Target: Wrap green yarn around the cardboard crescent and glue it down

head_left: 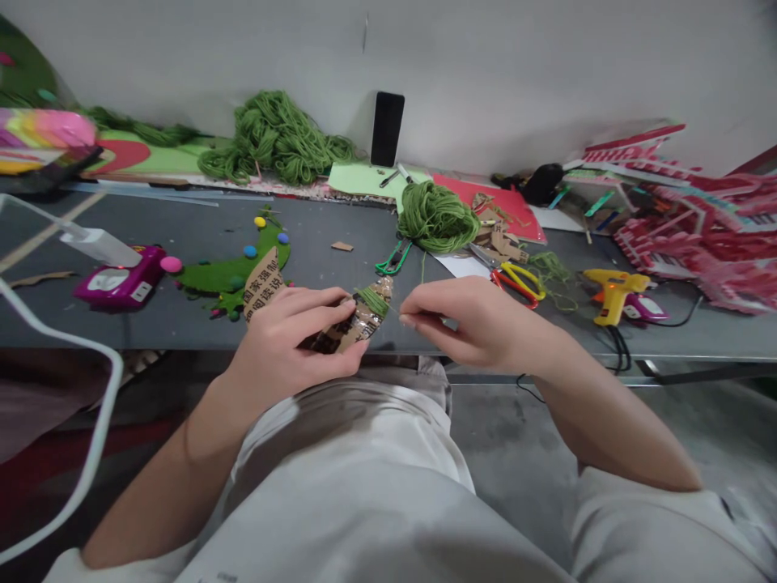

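My left hand [297, 332] grips a curved piece of printed cardboard [263, 285] at the table's front edge, fingers over the top and thumb beneath. Green yarn [371, 300] is wound round the cardboard near its right tip, where the surface looks shiny. Just right of that tip, my right hand [467, 316] is closed in a pinch on a thin strand of the yarn. From the ball of green yarn [438, 215] behind, a strand runs down toward this hand. Beyond my left hand lies a green felt shape [224, 271] with coloured pompoms.
Red-and-yellow scissors [519, 283] and a green-handled cutter [394, 257] lie nearby. A yellow glue gun [616, 291] stands at right, a purple power socket [121, 279] at left. Along the wall are a yarn heap [279, 138], a phone [387, 129] and pink-red pieces [692, 210].
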{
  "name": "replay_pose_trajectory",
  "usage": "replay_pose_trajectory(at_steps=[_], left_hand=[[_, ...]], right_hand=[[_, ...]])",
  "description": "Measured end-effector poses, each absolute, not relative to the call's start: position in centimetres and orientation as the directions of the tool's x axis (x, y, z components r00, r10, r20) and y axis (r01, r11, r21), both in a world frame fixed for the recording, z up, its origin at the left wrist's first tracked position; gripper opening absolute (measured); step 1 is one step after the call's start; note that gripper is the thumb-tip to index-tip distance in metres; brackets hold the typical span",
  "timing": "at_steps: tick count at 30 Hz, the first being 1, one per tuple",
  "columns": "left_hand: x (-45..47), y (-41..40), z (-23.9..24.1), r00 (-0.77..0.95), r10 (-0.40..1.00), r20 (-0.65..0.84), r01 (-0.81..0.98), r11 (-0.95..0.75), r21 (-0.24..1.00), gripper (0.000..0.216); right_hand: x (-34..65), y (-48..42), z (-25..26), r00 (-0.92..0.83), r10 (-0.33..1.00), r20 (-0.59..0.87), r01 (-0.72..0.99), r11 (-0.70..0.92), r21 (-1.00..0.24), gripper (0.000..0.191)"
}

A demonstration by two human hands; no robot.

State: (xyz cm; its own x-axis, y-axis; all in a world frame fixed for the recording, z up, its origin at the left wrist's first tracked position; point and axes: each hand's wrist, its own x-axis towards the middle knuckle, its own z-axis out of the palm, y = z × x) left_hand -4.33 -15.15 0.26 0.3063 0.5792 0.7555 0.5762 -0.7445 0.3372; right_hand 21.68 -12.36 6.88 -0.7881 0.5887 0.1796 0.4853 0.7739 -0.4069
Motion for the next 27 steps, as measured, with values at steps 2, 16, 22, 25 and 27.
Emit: replay_pose_trajectory(at_steps=[2, 16, 22, 25, 27], left_hand=[[-4.3, -15.2, 0.1, 0.290, 0.567, 0.771, 0.566, -0.751, 0.339, 0.032], [-4.3, -15.7, 0.7, 0.251, 0.576, 0.778, 0.455, -0.780, 0.430, 0.032], [-3.9, -15.7, 0.3, 0.233, 0.618, 0.751, 0.305, -0.779, 0.547, 0.036], [-4.1, -15.6, -0.1, 0.305, 0.592, 0.746, 0.227, -0.806, 0.547, 0.039], [-4.4, -15.6, -0.1, 0.356, 0.574, 0.738, 0.208, -0.818, 0.536, 0.040]], right_hand=[[21.8, -12.4, 6.7, -0.789, 0.584, 0.190, 0.470, 0.774, -0.425, 0.017], [22.7, -10.7, 5.1, -0.847, 0.518, 0.118, 0.224, 0.550, -0.805, 0.030], [21.8, -8.1, 1.9, -0.905, 0.424, 0.029, 0.091, 0.259, -0.962, 0.047], [20.5, -6.8, 1.4, -0.954, 0.298, 0.025, 0.045, 0.225, -0.973, 0.054], [19.7, -6.0, 1.8, -0.980, 0.197, 0.007, 0.040, 0.237, -0.971, 0.057]])
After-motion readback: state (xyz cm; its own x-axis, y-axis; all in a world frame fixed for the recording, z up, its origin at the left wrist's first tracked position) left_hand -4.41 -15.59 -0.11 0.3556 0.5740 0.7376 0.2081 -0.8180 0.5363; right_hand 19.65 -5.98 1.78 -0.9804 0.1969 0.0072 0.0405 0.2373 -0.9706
